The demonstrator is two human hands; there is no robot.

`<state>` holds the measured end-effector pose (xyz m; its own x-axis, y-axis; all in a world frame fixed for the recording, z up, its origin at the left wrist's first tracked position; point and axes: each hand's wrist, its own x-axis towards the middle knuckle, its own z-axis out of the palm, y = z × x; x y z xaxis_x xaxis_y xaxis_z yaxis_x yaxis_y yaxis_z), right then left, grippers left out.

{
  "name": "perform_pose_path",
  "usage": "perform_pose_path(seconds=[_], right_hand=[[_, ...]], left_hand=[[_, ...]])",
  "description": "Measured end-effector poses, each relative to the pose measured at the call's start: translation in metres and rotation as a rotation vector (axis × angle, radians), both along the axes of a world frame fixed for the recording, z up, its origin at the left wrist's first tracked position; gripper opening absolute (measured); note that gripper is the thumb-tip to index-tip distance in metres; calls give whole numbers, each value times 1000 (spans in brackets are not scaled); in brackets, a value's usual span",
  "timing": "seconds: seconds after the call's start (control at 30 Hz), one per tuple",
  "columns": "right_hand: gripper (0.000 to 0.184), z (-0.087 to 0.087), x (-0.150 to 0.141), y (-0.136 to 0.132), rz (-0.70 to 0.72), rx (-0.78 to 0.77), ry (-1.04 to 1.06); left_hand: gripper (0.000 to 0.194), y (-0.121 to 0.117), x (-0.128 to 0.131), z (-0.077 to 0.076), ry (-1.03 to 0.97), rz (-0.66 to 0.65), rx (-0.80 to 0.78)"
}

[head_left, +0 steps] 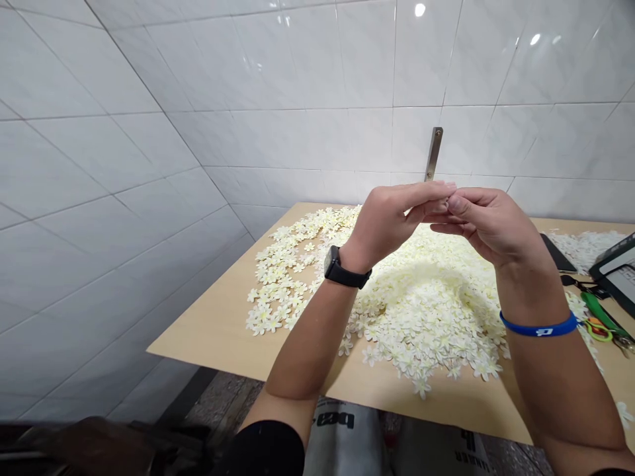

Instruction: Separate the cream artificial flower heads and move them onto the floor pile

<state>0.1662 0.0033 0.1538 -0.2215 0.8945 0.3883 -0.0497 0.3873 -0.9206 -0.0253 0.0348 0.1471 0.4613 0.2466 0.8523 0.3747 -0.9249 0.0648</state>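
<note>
My left hand (391,215), with a black watch (342,268) on its wrist, is raised over the table, its fingers pressed together. My right hand (496,225) meets it fingertip to fingertip, the thumb and fingers pinched closed. Anything between the fingertips is too small or hidden to make out. Below both hands spreads a large heap of small white artificial flowers (441,317) with pale yellow centres. A blue wristband (538,328) circles my right wrist.
Loose flowers (278,291) lie across the left of the wooden tabletop (213,330). An upright metal bar (433,155) stands behind my hands, near the tiled wall (307,139). At right are a green-handled tool (602,314), a black-and-white box (618,268) and small white pieces (585,244).
</note>
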Motion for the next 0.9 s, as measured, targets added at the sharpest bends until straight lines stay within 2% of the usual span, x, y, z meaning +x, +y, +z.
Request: perform_pose_path(seconds=[0.2, 0.33, 0.47, 0.63, 0.77, 0.9], right_hand=[[34, -2, -6, 0, -60, 80, 22], [34, -2, -7, -1, 7, 28, 17], [38, 0, -4, 0, 37, -26, 9], [40, -3, -7, 1, -24, 35, -1], [47, -7, -12, 2, -93, 82, 2], [47, -6, -8, 2, 5, 3, -32]], left_hand=[[33, 2, 3, -2, 12, 3, -33], [34, 5, 5, -5, -53, -31, -25], [25, 0, -1, 1, -85, -28, -36], [35, -8, -4, 8, 33, 20, -20], [32, -9, 2, 5, 70, 87, -30], [35, -4, 2, 1, 60, 141, 16]])
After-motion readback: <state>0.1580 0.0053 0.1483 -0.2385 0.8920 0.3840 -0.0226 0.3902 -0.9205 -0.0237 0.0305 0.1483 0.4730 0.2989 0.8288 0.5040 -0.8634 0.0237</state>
